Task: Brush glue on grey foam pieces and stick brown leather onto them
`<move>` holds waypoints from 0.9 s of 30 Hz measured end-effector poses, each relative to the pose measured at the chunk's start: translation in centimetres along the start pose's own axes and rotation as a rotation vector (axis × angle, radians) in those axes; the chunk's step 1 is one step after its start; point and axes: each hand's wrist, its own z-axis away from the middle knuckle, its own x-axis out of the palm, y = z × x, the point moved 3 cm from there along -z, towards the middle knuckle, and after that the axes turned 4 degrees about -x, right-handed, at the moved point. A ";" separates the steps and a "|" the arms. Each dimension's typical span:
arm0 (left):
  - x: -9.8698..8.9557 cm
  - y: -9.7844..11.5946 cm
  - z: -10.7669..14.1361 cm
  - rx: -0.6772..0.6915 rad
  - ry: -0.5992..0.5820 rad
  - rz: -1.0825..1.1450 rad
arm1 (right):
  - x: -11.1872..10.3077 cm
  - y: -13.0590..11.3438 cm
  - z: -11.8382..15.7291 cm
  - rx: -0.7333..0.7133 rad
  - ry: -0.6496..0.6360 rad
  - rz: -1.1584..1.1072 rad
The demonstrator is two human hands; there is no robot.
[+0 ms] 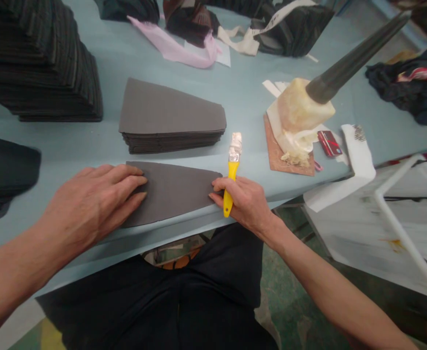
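A tapered dark grey sheet piece (173, 192) lies flat near the table's front edge. Over its wide left end rests my left hand (97, 197), fingers laid on the top surface and thumb a little apart. My right hand (248, 201) is closed around a yellow-handled paintbrush (231, 182), whose bristles are coated whitish and point away from me. The thumb and a fingertip of that hand also touch the narrow right end of the sheet piece. Just behind it stands a neat stack of same-shaped grey pieces (171, 109).
Tall dark stacks (42, 63) rise at the left, with more dark pieces (5, 170) below. At the right, a pale glue-smeared container (303, 109) holds a dark rod and sits on a brown board (274, 153). Beside it lies a red packet (329, 143). Pink cloth (177, 51) lies behind.
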 end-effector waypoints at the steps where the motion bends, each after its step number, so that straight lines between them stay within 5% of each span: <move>1: 0.0 0.2 0.0 0.014 0.004 -0.054 | 0.1 0.0 0.0 0.005 0.000 0.001; 20: 1.2 1.1 0.8 -0.033 0.023 0.001 | -0.3 -0.4 -0.3 -0.001 0.101 -0.008; 27: 1.2 1.0 0.6 -0.038 -0.008 0.016 | 1.4 -1.9 -1.2 0.038 0.093 -0.013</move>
